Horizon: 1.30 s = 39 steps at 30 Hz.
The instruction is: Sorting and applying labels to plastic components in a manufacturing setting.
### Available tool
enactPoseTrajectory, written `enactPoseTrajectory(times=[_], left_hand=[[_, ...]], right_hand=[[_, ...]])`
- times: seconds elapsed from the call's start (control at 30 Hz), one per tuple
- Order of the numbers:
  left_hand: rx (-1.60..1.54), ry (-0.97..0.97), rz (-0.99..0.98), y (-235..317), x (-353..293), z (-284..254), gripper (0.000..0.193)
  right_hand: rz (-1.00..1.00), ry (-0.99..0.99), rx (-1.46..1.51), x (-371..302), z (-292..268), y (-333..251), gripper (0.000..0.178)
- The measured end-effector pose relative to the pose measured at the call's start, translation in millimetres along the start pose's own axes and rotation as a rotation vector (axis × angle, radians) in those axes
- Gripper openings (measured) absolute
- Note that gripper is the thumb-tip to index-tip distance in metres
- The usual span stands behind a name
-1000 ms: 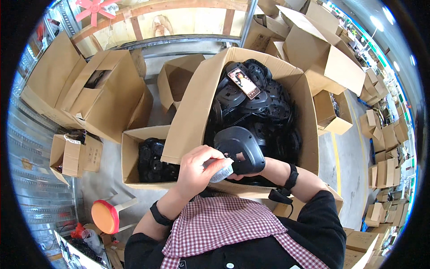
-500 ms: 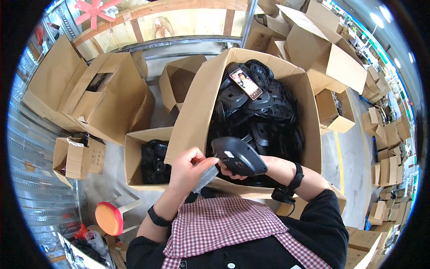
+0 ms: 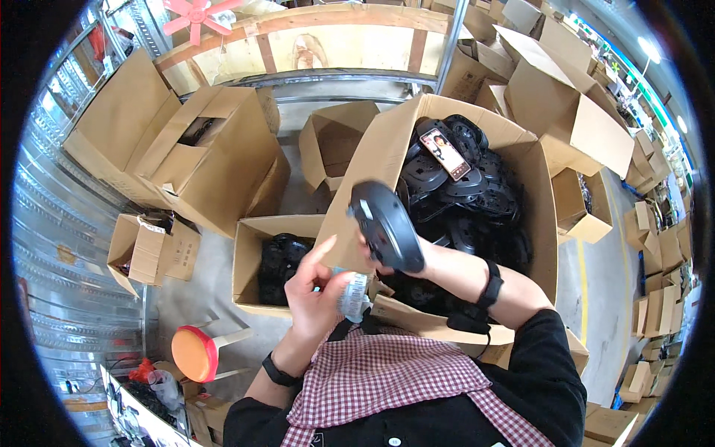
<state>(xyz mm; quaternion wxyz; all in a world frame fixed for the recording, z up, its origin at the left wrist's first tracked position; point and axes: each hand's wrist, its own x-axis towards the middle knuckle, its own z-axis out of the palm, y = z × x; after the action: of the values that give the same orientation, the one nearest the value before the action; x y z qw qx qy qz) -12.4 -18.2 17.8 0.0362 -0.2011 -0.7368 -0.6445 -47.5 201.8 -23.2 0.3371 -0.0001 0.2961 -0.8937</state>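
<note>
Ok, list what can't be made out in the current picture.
All in the head view:
Right hand: mostly hidden behind the black part it holds.
Pale label at the left hand: its fine print is too small.
Large box: lower contents covered by the upper black pieces.
Tall box at left: contents mostly hidden by its flaps.

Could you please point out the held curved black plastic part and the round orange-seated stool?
Held curved black plastic part (image 3: 395, 223): head view, outer shell.
Round orange-seated stool (image 3: 193, 354): head view, seat top.
</note>
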Motion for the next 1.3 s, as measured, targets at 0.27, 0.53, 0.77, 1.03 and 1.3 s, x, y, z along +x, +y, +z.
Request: enactPoseTrajectory(times=[0.27, 0.53, 0.77, 1.03, 1.3], left_hand=[[-0.179, 0.249, 0.088, -8, 0, -14, 0.029], [-0.410, -0.059, -0.182, 7, 14, 17, 0.043], [-0.323, -0.294, -0.202, 17, 22, 6, 0.014], [-0.347, -0.160, -0.072, 104, 26, -39, 0.039], [-0.282, -0.199, -0.178, 122, 32, 13, 0.035]], right_hand=[[-0.483, 0.372, -1.151, 29, 51, -9, 0.051], [-0.451, 0.311, -1.296, -51, 84, 17, 0.016], [-0.313, 0.277, -1.367, -117, 38, -14, 0.012], [0.307, 1.285, -2.247, -207, -139, -83, 0.060], [0.355, 1.059, -2.594, -218, -195, -103, 0.016]])
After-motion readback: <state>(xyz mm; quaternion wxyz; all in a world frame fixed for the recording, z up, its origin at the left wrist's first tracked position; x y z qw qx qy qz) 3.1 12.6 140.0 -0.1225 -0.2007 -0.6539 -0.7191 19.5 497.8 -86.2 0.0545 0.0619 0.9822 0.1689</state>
